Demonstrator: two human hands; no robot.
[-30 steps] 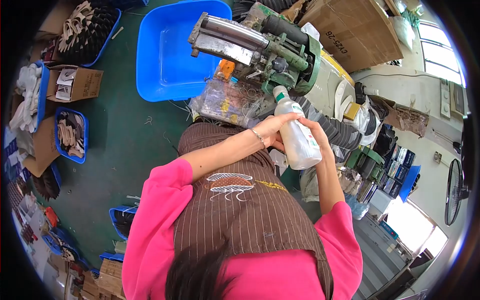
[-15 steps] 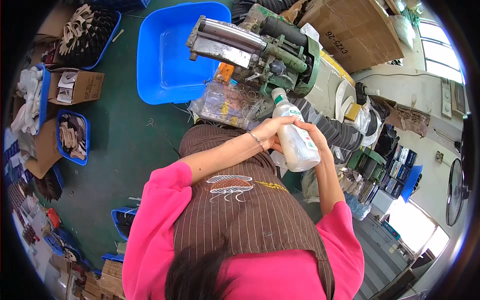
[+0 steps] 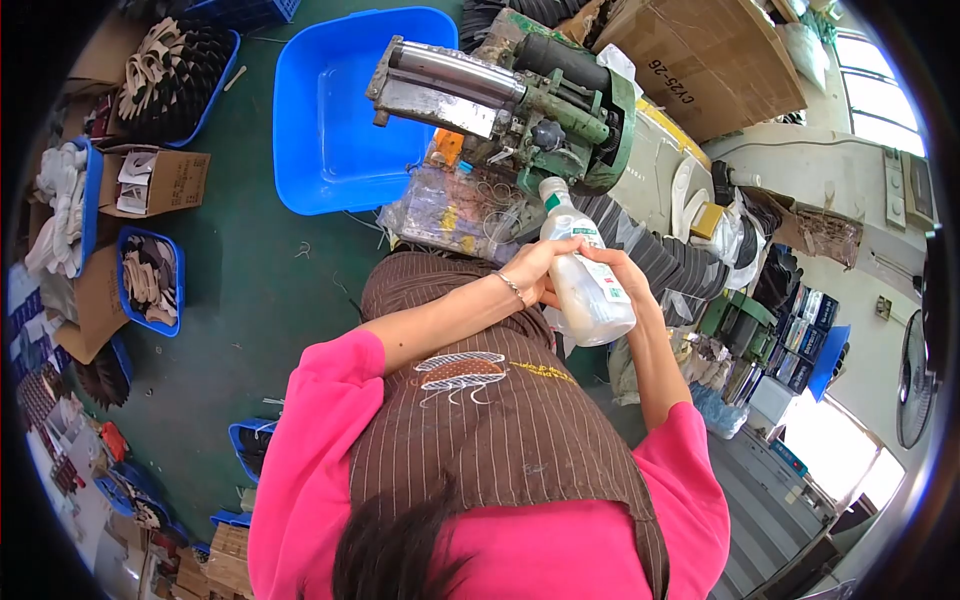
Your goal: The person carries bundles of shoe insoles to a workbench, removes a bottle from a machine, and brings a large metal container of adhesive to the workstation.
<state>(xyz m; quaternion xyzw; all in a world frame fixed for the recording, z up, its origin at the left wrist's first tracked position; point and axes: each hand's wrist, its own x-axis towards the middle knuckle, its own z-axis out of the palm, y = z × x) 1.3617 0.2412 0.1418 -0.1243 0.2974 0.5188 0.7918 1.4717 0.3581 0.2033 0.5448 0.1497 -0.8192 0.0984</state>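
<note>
A whitish translucent bottle (image 3: 590, 305) with a green band near its neck is held between both hands over the brown striped apron. On its left side, my left hand (image 3: 540, 268) wraps round it, a bracelet at the wrist. My right hand (image 3: 622, 272) grips it from the right, fingers partly hidden behind it. The bottle tilts, its neck pointing up and left at the green machine (image 3: 560, 125), close to the machine's lower edge. Whether neck and machine touch, I cannot tell.
A large blue tub (image 3: 345, 110) stands left of the machine. Clear plastic sheeting (image 3: 455, 205) lies below it. A cardboard box (image 3: 700, 65) is at upper right. Smaller blue bins (image 3: 150, 280) with fabric pieces and an open carton (image 3: 165, 182) are at far left.
The view has shifted slightly, so the machine sits a little further left in it. Both hands keep their hold on the bottle, which appears slightly lower and further left.
</note>
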